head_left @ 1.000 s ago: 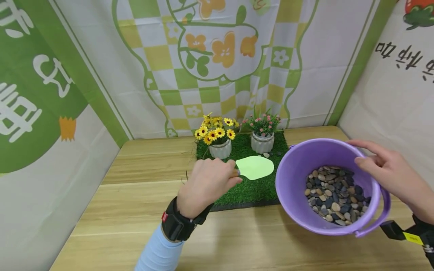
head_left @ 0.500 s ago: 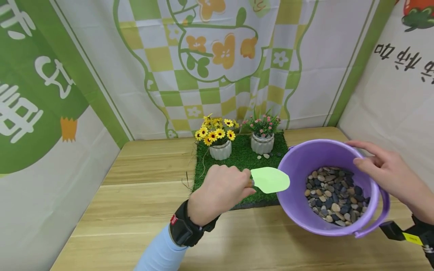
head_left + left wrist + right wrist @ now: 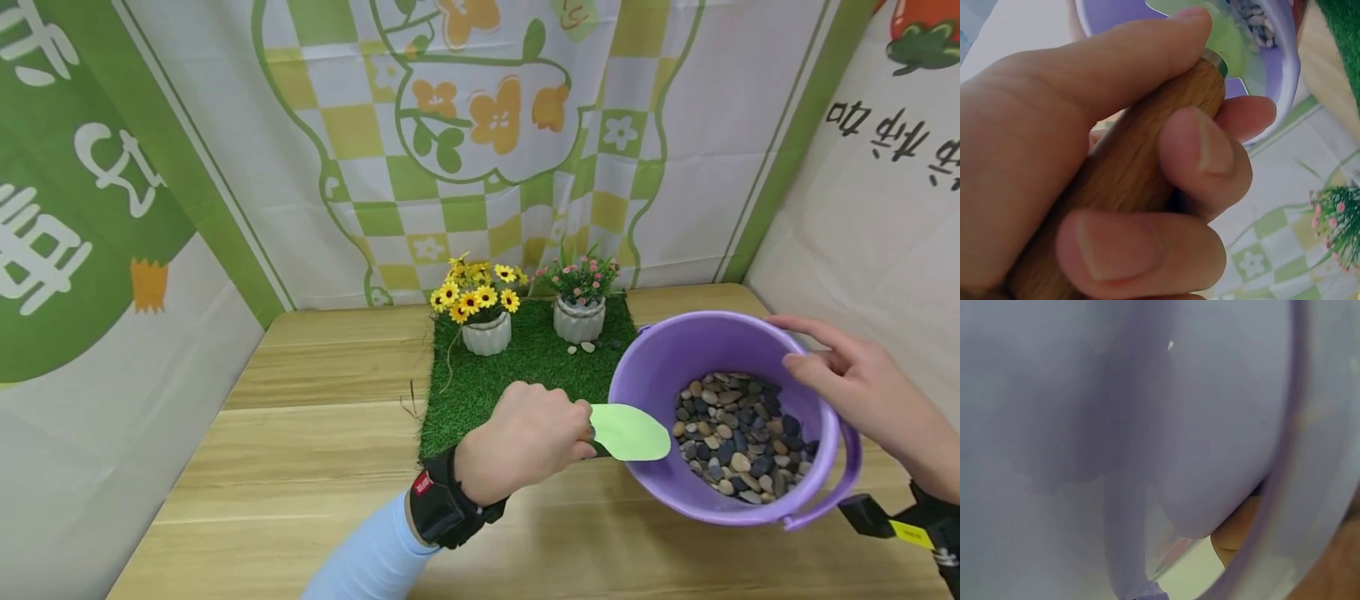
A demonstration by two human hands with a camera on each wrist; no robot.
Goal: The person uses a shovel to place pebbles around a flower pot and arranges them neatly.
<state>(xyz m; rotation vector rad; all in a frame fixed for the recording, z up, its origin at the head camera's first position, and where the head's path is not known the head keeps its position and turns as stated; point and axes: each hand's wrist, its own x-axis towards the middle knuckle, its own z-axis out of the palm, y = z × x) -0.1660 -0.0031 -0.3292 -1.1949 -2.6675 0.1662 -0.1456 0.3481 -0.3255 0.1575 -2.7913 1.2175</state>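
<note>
My left hand point(image 3: 525, 437) is wrapped around the wooden handle point(image 3: 1141, 144) of a small trowel. The trowel's light green blade point(image 3: 632, 433) overlaps the left side of a purple bucket point(image 3: 648, 375) in the head view; whether they touch I cannot tell. Smooth pebbles point(image 3: 738, 442) in grey, tan and black cover the bucket's bottom. On the far right, my right hand point(image 3: 862, 375) grips the bucket's rim, which leans toward me. In the right wrist view the bucket's blurred wall point(image 3: 1222, 394) fills most of the picture, with a fingertip beside it.
Behind the left hand lies a green turf mat point(image 3: 480, 392). On it stand a white pot of yellow flowers point(image 3: 486, 333) and a white pot of pink flowers point(image 3: 579, 319), with a few pebbles point(image 3: 587, 347) in front. Printed cloth point(image 3: 480, 208) hangs behind the wooden table point(image 3: 300, 467).
My left hand has carried the trowel rightward and nearer to me, from above the turf mat to the bucket's left side. The right hand and the bucket have hardly moved.
</note>
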